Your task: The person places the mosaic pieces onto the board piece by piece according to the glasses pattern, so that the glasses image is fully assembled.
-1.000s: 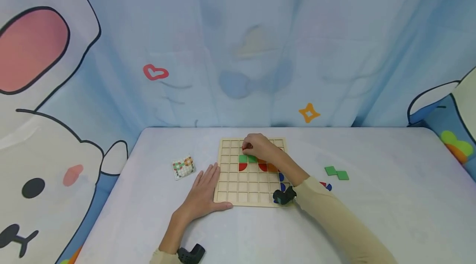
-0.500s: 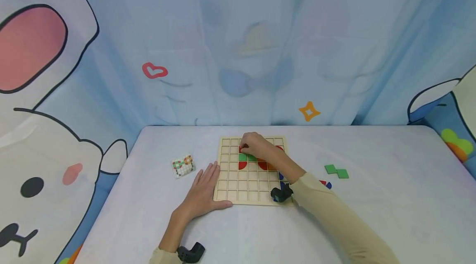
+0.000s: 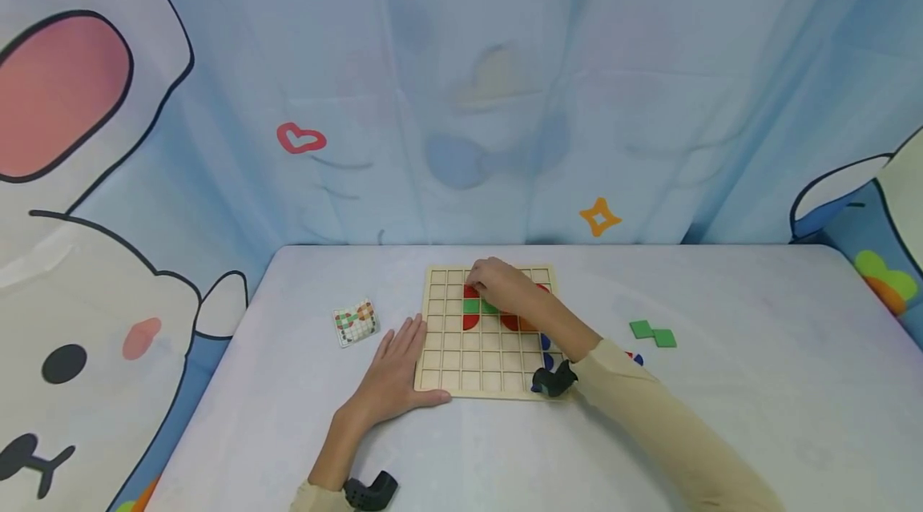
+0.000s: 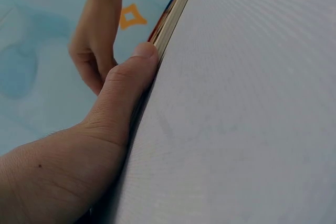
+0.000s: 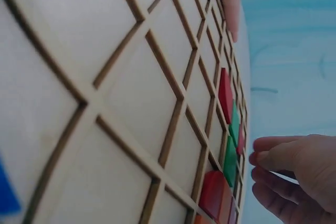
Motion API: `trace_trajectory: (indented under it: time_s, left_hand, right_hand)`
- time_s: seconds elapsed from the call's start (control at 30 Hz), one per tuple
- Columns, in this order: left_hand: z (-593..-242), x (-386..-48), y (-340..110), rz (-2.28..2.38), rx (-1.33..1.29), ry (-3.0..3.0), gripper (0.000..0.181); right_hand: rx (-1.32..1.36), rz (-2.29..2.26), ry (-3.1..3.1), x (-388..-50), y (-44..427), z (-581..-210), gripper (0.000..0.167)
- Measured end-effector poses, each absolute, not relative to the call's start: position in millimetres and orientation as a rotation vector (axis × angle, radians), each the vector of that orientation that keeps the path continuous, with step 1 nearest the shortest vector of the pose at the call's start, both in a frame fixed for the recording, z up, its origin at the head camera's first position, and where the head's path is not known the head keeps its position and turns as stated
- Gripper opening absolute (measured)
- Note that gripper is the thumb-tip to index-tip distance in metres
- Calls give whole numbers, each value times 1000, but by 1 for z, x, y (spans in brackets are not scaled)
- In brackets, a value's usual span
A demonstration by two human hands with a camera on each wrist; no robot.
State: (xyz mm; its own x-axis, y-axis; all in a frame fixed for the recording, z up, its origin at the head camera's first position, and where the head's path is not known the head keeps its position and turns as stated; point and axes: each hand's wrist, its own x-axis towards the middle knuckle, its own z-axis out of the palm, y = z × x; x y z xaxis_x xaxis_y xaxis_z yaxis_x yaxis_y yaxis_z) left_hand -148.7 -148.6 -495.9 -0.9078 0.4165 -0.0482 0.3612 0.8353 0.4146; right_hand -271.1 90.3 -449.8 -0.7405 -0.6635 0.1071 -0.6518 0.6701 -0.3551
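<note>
Flat on the table at the left, my left hand (image 3: 392,372) touches the front left corner of the wooden grid board (image 3: 452,361), its thumb along the front edge. My right hand (image 3: 502,285) is over the board's far part, fingers loosely bent with no piece visible between them in the right wrist view. Just under its fingertips a red piece (image 3: 471,292) lies in a cell. Nearer are a green square (image 3: 471,306) and a red quarter-round piece (image 3: 470,322). More green, red and orange pieces are partly covered by the right hand and forearm.
A small pattern card (image 3: 356,323) lies left of the board. Two green squares (image 3: 665,338) and a blue piece (image 3: 638,360) with a bit of red lie to the right. Blue pieces (image 3: 546,342) sit along the board's right side, partly under the right arm.
My right fingers have let go of the red piece and drawn slightly off it, so more of it shows in its cell. My left hand stays in place.
</note>
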Motion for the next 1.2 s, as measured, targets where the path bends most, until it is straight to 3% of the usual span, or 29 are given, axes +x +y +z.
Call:
trace_trajectory:
  time_s: [0.4,0.73,0.9,1.2]
  left_hand:
    - [-497,-149,-149,609,603,2879,117]
    - [-495,-149,-148,632,607,2862,117]
    - [-496,-148,-151,648,613,2873,116]
    - [-499,-149,-149,655,622,2873,117]
  right_hand:
    - [-992,-540,2904,-219,160,-444,30]
    - [-639,-696,2936,-178,253,-451,49]
    - [-515,-773,2915,-168,291,-448,55]
    - [-546,-714,2819,-167,330,-442,59]
